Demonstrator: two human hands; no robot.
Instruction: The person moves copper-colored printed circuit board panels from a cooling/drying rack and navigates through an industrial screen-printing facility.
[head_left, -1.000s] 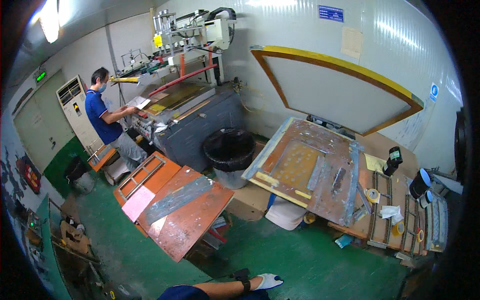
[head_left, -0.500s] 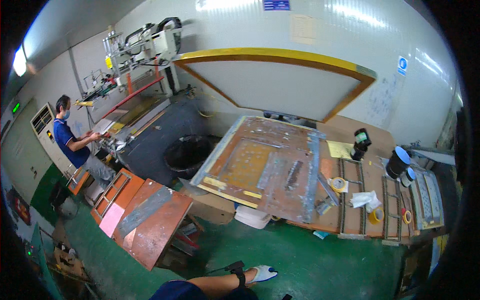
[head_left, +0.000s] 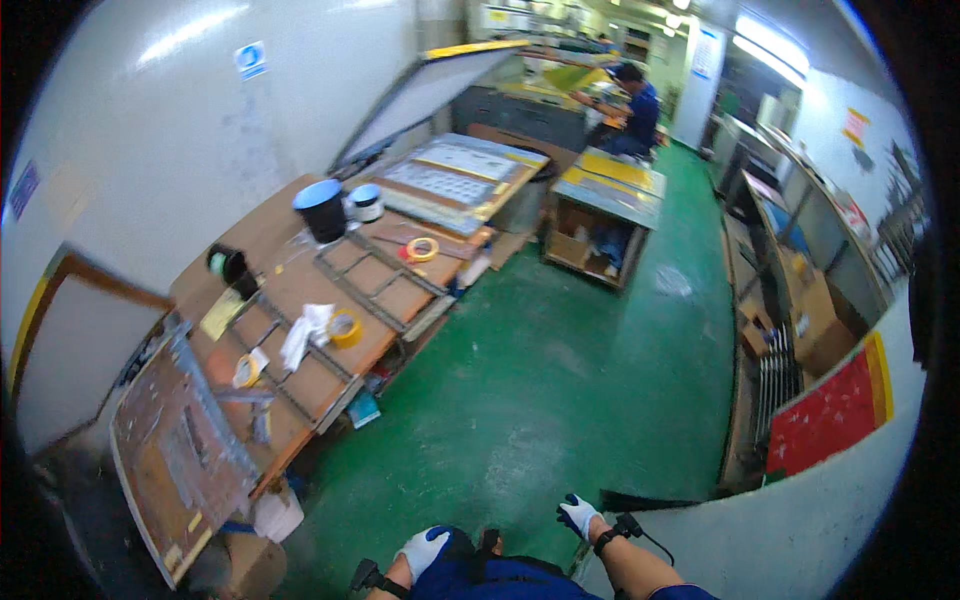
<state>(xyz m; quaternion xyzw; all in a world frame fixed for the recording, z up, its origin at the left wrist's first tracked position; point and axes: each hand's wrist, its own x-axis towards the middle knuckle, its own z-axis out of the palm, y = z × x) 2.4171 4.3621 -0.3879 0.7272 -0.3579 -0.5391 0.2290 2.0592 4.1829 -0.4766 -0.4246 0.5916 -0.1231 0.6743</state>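
1. Presently: right hand (head_left: 578,516), white-gloved, dark fingertips; fingers loosely parted, nothing visible in them.
2. Left hand (head_left: 425,548), gloved alike, low beside dark-blue clothing (head_left: 490,577); from where I stand, I cannot tell its grip.
3. Pale panel (head_left: 760,530): far left corner just beside the right hand, the nearer one; contact uncertain. Long axis runs forward and rightward from that hand.
4. Table (head_left: 285,287): forward and left of both hands, well apart; front edge nearer the left.
5. Metal frame (head_left: 340,403), ladder-shaped: one end at the table's front edge; white cloth (head_left: 305,335) and yellow tape roll (head_left: 346,343) nearby.
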